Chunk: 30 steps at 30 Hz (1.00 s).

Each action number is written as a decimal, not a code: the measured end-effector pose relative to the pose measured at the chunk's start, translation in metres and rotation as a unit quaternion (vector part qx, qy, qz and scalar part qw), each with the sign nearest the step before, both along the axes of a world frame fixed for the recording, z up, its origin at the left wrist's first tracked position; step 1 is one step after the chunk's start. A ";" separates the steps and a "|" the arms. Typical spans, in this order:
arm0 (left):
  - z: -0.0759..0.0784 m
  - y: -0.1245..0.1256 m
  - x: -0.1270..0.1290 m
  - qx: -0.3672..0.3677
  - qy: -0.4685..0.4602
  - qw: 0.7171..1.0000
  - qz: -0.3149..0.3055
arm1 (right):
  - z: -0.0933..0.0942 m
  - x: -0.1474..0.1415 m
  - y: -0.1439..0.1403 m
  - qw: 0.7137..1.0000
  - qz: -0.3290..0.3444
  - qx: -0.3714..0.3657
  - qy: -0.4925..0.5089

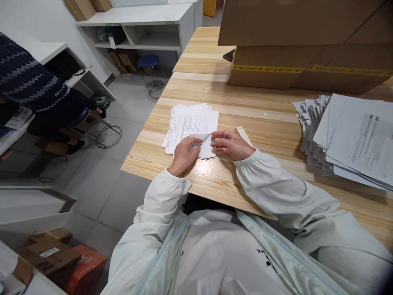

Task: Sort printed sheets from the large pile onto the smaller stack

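A folded sheet is pinched between the left hand and right hand, fingers closed on its edges, apparently atop the paper stack near the table front edge. Bare wood lies at 12 o'clock; piled sheets sit at 3 o'clock.

At the top right of the frame I see stacked cardboard boxes on the bench, one banded with yellow tape. A fanned heap of printed sheets fills the right edge. Upper left, a blue stool stands by white shelving; an orange box sits lower left.
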<state>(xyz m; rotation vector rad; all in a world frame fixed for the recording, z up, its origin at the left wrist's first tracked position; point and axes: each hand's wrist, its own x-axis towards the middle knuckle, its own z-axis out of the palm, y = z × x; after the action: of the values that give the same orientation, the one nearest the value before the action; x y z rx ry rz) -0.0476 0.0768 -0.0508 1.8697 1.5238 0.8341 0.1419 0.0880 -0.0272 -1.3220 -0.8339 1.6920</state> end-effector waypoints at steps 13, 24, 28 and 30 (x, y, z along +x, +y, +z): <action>-0.005 -0.001 -0.008 0.033 0.026 0.993 -0.107 | -0.029 -0.012 -0.004 0.984 -0.018 0.155 -0.084; -0.005 -0.001 -0.009 0.020 0.022 0.995 -0.092 | -0.030 -0.012 -0.003 0.987 -0.010 0.154 -0.038; -0.005 -0.001 -0.009 0.006 0.009 0.997 -0.073 | -0.029 -0.014 -0.004 0.989 -0.013 0.147 -0.010; -0.004 -0.001 -0.011 0.010 0.000 0.996 -0.087 | -0.029 -0.015 -0.004 0.989 -0.021 0.147 -0.001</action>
<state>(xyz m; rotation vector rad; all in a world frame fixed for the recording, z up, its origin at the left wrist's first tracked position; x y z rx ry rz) -0.0582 0.0757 -0.0549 1.9853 1.3331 0.7715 0.1269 0.0836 -0.0562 -1.1307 -1.0070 1.4702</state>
